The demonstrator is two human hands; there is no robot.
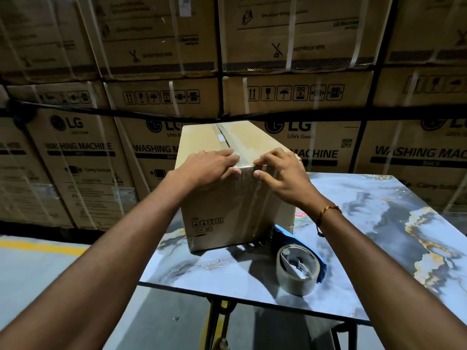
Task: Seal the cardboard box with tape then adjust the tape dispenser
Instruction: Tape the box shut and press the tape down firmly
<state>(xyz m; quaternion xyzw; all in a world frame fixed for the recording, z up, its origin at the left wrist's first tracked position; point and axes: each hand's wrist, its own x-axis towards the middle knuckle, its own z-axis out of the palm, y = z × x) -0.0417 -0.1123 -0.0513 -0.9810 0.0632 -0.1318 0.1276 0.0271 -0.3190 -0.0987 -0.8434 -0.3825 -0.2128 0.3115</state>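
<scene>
The cardboard box (235,178) stands on the desk (379,223), long axis toward 12 o'clock, tape along its seam. Left hand (209,170) and right hand (280,173) press flat, holding nothing. The tape dispenser (299,267) lies at 5 o'clock, nearer the right hand.

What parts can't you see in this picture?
Head view:
- Far end of the brown cardboard box: hidden by its own top.
- Clear tape at the near top edge: partly covered by the left hand and right hand.
- Blue tape dispenser: mostly hidden behind its grey roll.
</scene>
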